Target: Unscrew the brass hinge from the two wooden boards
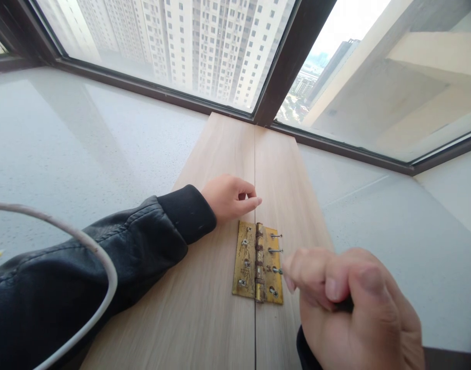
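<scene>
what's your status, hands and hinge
Left hand curled on boards above hinge. Right hand fisted round dark thing, beside hinge's raised screws. White cable off left, apart.

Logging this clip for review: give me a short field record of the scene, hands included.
surface: two wooden boards side by side on a pale sill
hinge: brass hinge across their seam
screws: three screws standing proud on its right leaf
left hand: curled, resting on the left board above the hinge
right hand: closed on a dark object, beside the screws
other: white cable
</scene>
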`<state>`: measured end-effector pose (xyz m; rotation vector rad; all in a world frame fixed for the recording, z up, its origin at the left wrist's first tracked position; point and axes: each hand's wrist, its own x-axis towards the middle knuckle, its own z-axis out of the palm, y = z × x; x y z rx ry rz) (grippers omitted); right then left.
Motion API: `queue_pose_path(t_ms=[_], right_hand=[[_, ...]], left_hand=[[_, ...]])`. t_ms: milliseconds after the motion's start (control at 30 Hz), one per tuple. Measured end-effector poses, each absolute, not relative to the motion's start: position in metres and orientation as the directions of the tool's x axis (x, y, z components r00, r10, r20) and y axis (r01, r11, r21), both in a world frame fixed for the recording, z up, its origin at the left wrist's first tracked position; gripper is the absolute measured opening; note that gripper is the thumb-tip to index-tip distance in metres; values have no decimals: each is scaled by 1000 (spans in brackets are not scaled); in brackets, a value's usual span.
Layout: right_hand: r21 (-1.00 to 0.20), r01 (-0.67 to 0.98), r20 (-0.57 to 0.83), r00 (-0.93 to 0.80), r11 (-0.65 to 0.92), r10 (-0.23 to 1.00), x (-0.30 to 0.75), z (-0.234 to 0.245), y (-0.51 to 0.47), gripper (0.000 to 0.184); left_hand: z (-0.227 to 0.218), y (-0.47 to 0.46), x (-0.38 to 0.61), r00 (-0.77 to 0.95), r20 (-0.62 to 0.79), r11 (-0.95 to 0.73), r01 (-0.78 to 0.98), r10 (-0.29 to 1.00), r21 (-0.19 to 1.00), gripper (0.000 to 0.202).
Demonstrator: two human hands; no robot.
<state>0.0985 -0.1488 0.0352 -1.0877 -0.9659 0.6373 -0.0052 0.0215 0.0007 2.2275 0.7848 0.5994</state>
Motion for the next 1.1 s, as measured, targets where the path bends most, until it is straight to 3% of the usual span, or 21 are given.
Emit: queue_pose_path(t_ms=[100,200,300,433,600,833,1100], right_hand=[[-967,-54,234,183,247,955,105,48,-137,40],[-990,-121,71,-22,68,997,119,58,-131,33],[-987,-158,40,19,42,999,128,55,-135,23],[-973,33,233,165,230,958,134,37,-150,10],[-938,132,342,197,321,919,140,28,-158,18],[-915,-22,389,223,403,894,137,23,-143,20],[-924,-200,317,81,327,945,119,22,-137,33]], left_hand=[[1,21,-5,707,186,-574,361,683,734,27],[1,21,-5,706,192,-575,354,682,738,26],[1,21,-5,708,197,-580,352,678,735,27],[1,21,-5,707,190,-578,360,681,733,26],[1,21,-5,707,186,-573,360,683,736,26],[1,21,-5,704,191,-572,355,684,740,27],[1,20,-5,703,190,-568,353,685,743,26]])
